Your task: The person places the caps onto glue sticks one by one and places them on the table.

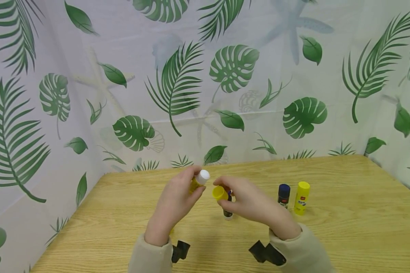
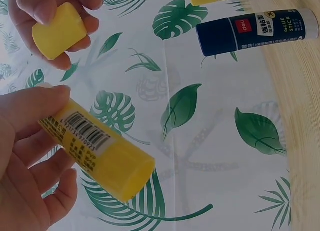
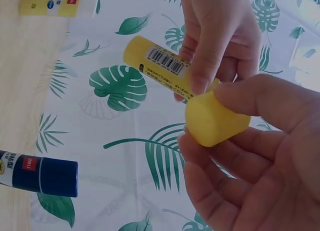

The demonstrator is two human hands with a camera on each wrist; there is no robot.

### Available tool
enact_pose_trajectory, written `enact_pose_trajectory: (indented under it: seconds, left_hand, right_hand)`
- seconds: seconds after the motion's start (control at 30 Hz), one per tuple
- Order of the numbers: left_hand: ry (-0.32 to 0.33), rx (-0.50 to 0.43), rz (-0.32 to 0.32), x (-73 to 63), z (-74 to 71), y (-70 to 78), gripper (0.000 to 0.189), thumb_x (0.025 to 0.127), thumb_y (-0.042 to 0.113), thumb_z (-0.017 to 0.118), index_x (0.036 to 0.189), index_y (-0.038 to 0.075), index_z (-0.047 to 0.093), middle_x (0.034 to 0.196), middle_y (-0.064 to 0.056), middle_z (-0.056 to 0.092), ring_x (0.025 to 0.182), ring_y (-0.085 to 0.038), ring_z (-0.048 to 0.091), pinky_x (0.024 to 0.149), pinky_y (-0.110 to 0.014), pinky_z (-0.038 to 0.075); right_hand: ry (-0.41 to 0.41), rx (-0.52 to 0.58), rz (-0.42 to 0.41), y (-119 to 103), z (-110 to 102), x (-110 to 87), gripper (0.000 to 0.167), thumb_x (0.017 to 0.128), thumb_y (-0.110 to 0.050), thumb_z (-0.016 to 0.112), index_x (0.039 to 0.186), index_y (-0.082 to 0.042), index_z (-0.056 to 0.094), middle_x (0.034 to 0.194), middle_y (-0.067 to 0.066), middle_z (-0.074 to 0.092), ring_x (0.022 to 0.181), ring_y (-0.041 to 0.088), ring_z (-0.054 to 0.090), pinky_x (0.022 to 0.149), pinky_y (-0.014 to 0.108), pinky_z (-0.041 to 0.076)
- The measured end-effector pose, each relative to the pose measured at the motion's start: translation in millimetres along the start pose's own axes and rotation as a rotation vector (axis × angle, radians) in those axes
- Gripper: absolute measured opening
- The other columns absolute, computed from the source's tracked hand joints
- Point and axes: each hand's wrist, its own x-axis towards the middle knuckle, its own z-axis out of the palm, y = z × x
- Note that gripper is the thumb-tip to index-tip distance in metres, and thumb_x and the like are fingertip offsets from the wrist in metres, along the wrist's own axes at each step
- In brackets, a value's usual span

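Observation:
My left hand (image 1: 177, 195) grips a yellow glue stick (image 2: 100, 146), tilted and held above the table; its white uncapped end (image 1: 203, 175) points up toward the right hand. A barcode label shows on its barrel in both wrist views. Just to the right, my right hand (image 1: 249, 195) pinches a yellow cap (image 1: 219, 193) between thumb and fingers, its hollow side showing in the head view. In the head view a small gap separates cap and stick. Behind the right hand, a dark glue stick (image 1: 227, 213) with a white base stands partly hidden.
On the wood-grain table (image 1: 348, 227), a dark blue glue stick (image 1: 284, 194) and a yellow glue stick (image 1: 302, 198) stand upright at the right. A yellow glue stick with a white end (image 3: 57, 6) appears in the right wrist view. A leaf-patterned cloth (image 1: 198, 87) hangs behind.

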Motion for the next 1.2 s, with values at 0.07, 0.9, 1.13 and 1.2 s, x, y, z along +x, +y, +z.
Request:
enact_pose_trajectory:
  seconds: [0.07,0.9,1.13,1.2]
  left_hand:
    - [0.002,-0.008,0.009,0.3,0.1,1.0,0.037,0.073,0.001,0.07,0.105,0.002,0.053,0.095,-0.007,0.059,0.081,-0.014,0.055,0.07,-0.026,0.047]
    - [-0.032,-0.036,0.154,0.4,0.0,4.7,0.032,0.074,0.006,0.07,0.104,0.006,0.057,0.097,-0.004,0.057,0.075,-0.012,0.056,0.065,-0.022,0.047]
    - [-0.055,-0.102,0.095,-0.5,-3.0,8.1,0.033,0.069,0.009,0.074,0.098,0.004,0.059,0.091,-0.004,0.06,0.073,-0.011,0.053,0.066,-0.023,0.046]
    - [-0.061,-0.109,0.084,-0.7,-3.4,8.2,0.032,0.069,0.01,0.075,0.097,0.004,0.061,0.09,-0.003,0.061,0.072,-0.01,0.053,0.065,-0.022,0.046]
  right_hand:
    - [0.04,0.013,0.016,0,-1,-0.3,0.028,0.078,-0.004,0.064,0.104,0.0,0.054,0.088,0.001,0.057,0.075,0.012,0.052,0.065,0.023,0.045]
    - [0.242,-0.002,0.074,-2,-6,-0.1,0.021,0.075,-0.005,0.068,0.094,-0.003,0.058,0.088,0.003,0.061,0.079,0.017,0.055,0.071,0.032,0.047]
    - [0.264,-0.009,0.028,-1,-9,-3.2,0.021,0.074,-0.003,0.07,0.091,-0.003,0.058,0.089,0.003,0.06,0.079,0.018,0.055,0.071,0.032,0.047]
    - [0.27,-0.014,0.018,-1,-10,-3.8,0.021,0.074,-0.003,0.07,0.092,-0.003,0.059,0.09,0.003,0.06,0.08,0.019,0.056,0.072,0.031,0.047]
